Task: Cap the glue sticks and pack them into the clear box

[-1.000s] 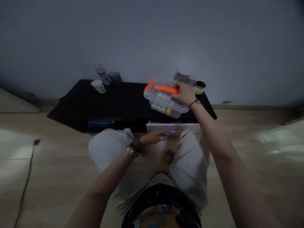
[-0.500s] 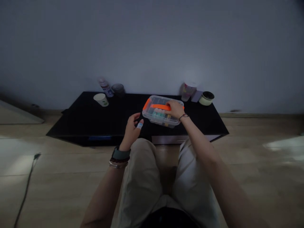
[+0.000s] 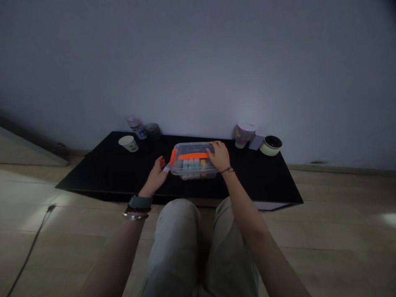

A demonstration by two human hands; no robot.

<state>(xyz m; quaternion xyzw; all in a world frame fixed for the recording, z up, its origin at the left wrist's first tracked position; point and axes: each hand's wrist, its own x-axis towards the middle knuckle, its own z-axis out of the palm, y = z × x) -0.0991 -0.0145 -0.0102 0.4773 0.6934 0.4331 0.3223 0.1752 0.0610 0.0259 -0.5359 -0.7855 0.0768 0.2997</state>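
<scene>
- A pale grey wall (image 3: 198,62) fills the top of the view, and a light wood floor (image 3: 62,255) runs along the bottom, with a thin dark cable (image 3: 34,243) lying across it at the lower left.
- A low black table (image 3: 93,175) stands against the wall, its near edge just beyond the person's knees in beige trousers (image 3: 175,243).
- A clear plastic box (image 3: 193,173) sits on the table, near the middle of the top and with its lid on. An orange strap (image 3: 191,156) crosses the lid, and an orange clip (image 3: 172,156) sits at its left end.
- Inside the box, small pale, teal and yellow items (image 3: 193,164) stand in a row; through the plastic and the dim light they are hard to make out, perhaps small bottles.
- The right hand (image 3: 219,156) lies on the right part of the lid, its fingers relaxed, not clenched.
- The left hand (image 3: 157,176) is open, its bandaged fingertip (image 3: 167,168) at the box's left end, either touching or just beside it.
- At the back left stand a paper cup (image 3: 128,143), a spray bottle (image 3: 136,128) and a dark cup (image 3: 152,131).
- At the back right are a lidded plastic cup (image 3: 245,135), a purple card (image 3: 256,142) and a round cream tin (image 3: 270,145).
</scene>
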